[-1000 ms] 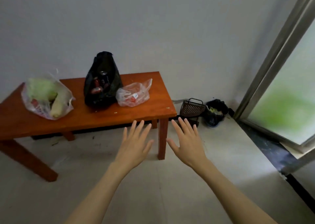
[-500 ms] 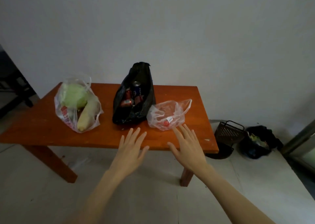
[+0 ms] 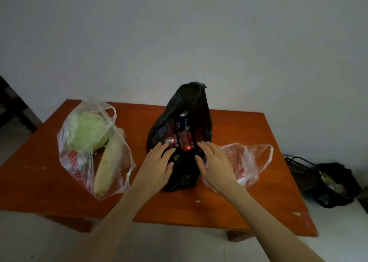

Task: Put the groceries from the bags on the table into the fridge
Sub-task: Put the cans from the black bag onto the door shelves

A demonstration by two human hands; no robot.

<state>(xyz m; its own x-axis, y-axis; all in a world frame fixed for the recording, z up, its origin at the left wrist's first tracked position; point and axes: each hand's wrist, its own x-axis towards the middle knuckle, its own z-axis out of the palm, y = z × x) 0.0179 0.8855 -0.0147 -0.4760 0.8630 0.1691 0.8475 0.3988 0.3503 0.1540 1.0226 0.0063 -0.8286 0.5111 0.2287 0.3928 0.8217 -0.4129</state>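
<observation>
Both hands sit at the centre of the frame on the mouth of the black bag (image 3: 182, 170): the left hand (image 3: 154, 167) rests its loosely spread fingers on the bag's left lip, the right hand (image 3: 216, 165) does the same on the right lip, and neither is wrapped round anything. Between the fingertips lie red cans (image 3: 185, 141), with a blue can (image 3: 182, 121) standing behind them deeper in the bag. Just right of the right hand, partly under it, lies a small clear bag (image 3: 249, 162) whose contents are too blurred to tell. At centre left a larger clear bag (image 3: 79, 162) holds a pale green cabbage (image 3: 88, 131) and a long white radish (image 3: 108, 162). All three bags rest on the orange wooden desk (image 3: 249, 202). At lower right, on the floor, stand a dark basket (image 3: 300, 171) and another dark bag. No fridge is in view. The step looks like opening the black bag to take drinks out; next, the lips likely need parting and one can gripped firmly.
</observation>
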